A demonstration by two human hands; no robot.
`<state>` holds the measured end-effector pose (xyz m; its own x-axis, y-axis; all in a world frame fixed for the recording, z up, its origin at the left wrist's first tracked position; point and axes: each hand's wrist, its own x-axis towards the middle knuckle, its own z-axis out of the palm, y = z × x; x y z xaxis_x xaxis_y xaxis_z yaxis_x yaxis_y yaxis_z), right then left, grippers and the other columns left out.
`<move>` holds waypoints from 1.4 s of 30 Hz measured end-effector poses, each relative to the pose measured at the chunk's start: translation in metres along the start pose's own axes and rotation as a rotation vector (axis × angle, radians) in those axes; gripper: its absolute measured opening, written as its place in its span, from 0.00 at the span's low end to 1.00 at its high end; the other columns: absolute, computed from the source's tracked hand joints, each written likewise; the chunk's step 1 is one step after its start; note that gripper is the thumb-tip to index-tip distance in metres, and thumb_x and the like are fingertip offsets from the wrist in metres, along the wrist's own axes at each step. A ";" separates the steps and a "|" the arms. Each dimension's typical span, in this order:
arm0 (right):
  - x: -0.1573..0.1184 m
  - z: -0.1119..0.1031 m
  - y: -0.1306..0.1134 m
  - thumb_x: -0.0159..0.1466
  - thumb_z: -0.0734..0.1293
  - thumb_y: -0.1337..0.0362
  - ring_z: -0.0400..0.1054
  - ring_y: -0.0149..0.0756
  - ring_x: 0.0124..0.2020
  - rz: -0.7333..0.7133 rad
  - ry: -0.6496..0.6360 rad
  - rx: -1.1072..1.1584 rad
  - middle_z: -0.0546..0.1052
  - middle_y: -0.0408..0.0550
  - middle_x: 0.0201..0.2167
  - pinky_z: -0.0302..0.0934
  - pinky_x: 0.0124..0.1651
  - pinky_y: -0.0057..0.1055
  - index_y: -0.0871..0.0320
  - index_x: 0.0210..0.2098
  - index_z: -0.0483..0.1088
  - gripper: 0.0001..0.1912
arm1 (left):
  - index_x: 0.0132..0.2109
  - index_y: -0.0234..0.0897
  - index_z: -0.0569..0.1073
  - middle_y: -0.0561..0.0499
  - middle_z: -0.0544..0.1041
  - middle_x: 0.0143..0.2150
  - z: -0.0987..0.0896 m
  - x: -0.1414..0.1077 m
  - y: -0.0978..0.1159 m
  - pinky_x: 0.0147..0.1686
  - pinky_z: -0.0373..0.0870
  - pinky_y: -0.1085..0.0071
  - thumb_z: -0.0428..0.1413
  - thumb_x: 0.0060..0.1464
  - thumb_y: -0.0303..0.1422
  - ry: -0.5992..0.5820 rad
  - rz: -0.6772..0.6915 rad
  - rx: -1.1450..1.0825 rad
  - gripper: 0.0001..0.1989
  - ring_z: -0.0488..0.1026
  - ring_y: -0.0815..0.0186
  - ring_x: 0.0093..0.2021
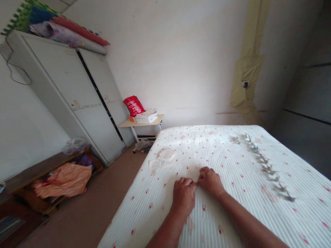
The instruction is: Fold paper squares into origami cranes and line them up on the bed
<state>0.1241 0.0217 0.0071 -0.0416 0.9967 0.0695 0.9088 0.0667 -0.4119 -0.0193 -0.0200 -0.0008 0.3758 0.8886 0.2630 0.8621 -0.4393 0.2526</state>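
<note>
Low over the ribbed white mattress [204, 220] with red dots, my two hands meet at the fingertips. My left hand [184, 194] is closed, its fingers bent and pressed together. Beside it, my right hand [210, 181] is closed too, thumb and fingers pinching towards the left. A small pale thing shows between the fingertips, mostly hidden, and I cannot make out its kind. Beyond my left hand lie several printed paper pieces [167, 154], partly overlapping. To the right runs a slanting row of small folded, pointed shapes [267, 168], blurred and perhaps of paper.
A small table [125, 123] beyond the bed's left corner bears a red bag [133, 106] and a white box [147, 117]. Left stands a grey cabinet [59, 79] with rolled mats on top. An orange plastic bag [64, 181] sits on a low wooden shelf [20, 181].
</note>
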 end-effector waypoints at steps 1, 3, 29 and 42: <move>0.000 0.000 -0.001 0.55 0.60 0.70 0.64 0.40 0.43 0.010 0.004 -0.010 0.72 0.48 0.43 0.53 0.37 0.31 0.58 0.27 0.74 0.11 | 0.39 0.43 0.74 0.52 0.73 0.38 0.000 0.000 0.000 0.40 0.58 0.67 0.49 0.51 0.23 -0.002 0.001 0.010 0.13 0.65 0.64 0.43; 0.001 0.002 -0.003 0.55 0.59 0.71 0.64 0.40 0.43 0.023 0.010 -0.025 0.73 0.49 0.43 0.53 0.37 0.32 0.59 0.27 0.73 0.11 | 0.40 0.43 0.73 0.51 0.72 0.38 0.000 0.000 0.001 0.39 0.58 0.67 0.49 0.52 0.24 0.000 0.000 0.025 0.13 0.64 0.64 0.43; 0.011 0.002 0.007 0.49 0.65 0.69 0.64 0.36 0.37 0.066 -0.049 0.060 0.70 0.46 0.35 0.50 0.33 0.28 0.57 0.23 0.71 0.02 | 0.43 0.44 0.73 0.50 0.72 0.40 0.003 0.000 0.002 0.39 0.58 0.66 0.47 0.57 0.29 -0.008 0.001 0.087 0.12 0.64 0.64 0.43; 0.011 0.001 0.007 0.49 0.64 0.71 0.64 0.34 0.36 0.084 -0.050 0.034 0.70 0.46 0.34 0.49 0.31 0.27 0.58 0.24 0.70 0.05 | 0.43 0.44 0.73 0.50 0.72 0.40 0.002 0.001 0.004 0.40 0.57 0.66 0.46 0.58 0.29 -0.032 0.000 0.109 0.12 0.64 0.64 0.43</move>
<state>0.1296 0.0333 0.0038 0.0132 0.9998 -0.0116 0.8952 -0.0170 -0.4454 -0.0153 -0.0210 -0.0013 0.3845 0.8932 0.2329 0.8935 -0.4236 0.1494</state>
